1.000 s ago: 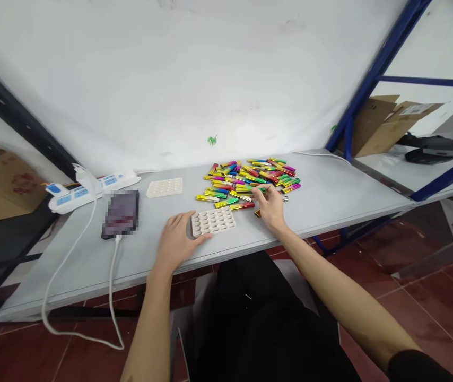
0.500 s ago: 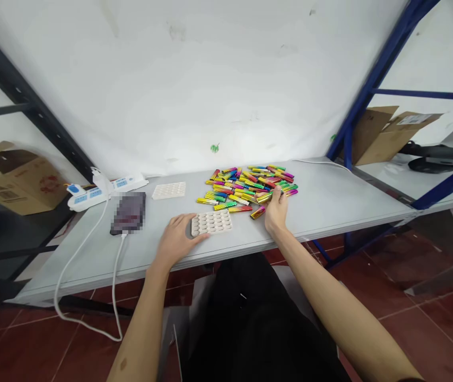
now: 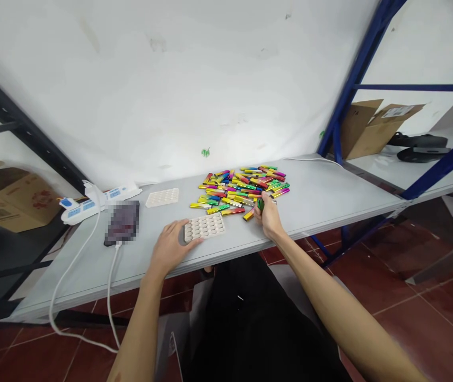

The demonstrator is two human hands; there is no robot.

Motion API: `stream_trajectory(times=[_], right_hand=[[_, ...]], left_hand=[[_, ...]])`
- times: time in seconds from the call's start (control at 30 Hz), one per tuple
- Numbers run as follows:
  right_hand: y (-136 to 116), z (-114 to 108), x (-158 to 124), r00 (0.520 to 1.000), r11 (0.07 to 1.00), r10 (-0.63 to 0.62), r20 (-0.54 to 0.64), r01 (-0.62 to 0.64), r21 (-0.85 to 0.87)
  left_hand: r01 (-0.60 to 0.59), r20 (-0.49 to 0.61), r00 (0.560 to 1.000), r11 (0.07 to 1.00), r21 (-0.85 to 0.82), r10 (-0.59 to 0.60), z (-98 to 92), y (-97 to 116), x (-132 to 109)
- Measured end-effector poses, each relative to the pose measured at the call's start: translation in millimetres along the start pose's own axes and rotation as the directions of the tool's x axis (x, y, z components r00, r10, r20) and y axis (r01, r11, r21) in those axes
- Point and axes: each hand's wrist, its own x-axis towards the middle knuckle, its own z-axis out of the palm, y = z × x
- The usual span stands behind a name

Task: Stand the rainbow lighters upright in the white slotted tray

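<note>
A shallow white tray (image 3: 206,227) with rows of oval holes lies near the table's front edge. My left hand (image 3: 170,246) holds it at the left end, thumb along the near side and fingers at the far corner. To the right, my right hand (image 3: 269,215) is closed around a lighter (image 3: 260,203) with a green part showing; the fingers cover most of it. Just beyond is a loose pile of shiny lighters (image 3: 242,187) in yellow, red, green, blue and purple. One lighter (image 3: 249,214) lies by my right fingers.
A second white holed tray (image 3: 163,197) lies at the back left. A dark blurred device (image 3: 123,223) with a white cable (image 3: 111,281) and a power strip (image 3: 99,202) are further left. Cardboard boxes (image 3: 15,199) stand beyond the dark frame, and another box (image 3: 373,130) behind the blue frame.
My right hand has drawn back slightly from the pile, its fingers now curled around a lighter. My left hand stays on the tray. The camera view has shifted a little.
</note>
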Motion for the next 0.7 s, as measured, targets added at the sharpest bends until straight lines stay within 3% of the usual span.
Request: stream_trajectory(times=[0.3,0.7], right_hand=[[-9,2,-1,0.996,0.985,0.083,-0.026,-0.078,0.155],[-12,2,-3,0.996,0.981,0.09,-0.03,-0.083,0.173]], left_hand=[[-0.005,-0.007,1.0,1.0,-0.008,0.005,1.5,-1,0],[-0.025,-0.027,0.999,0.999,-0.031,0.025,-0.1,0,-3]])
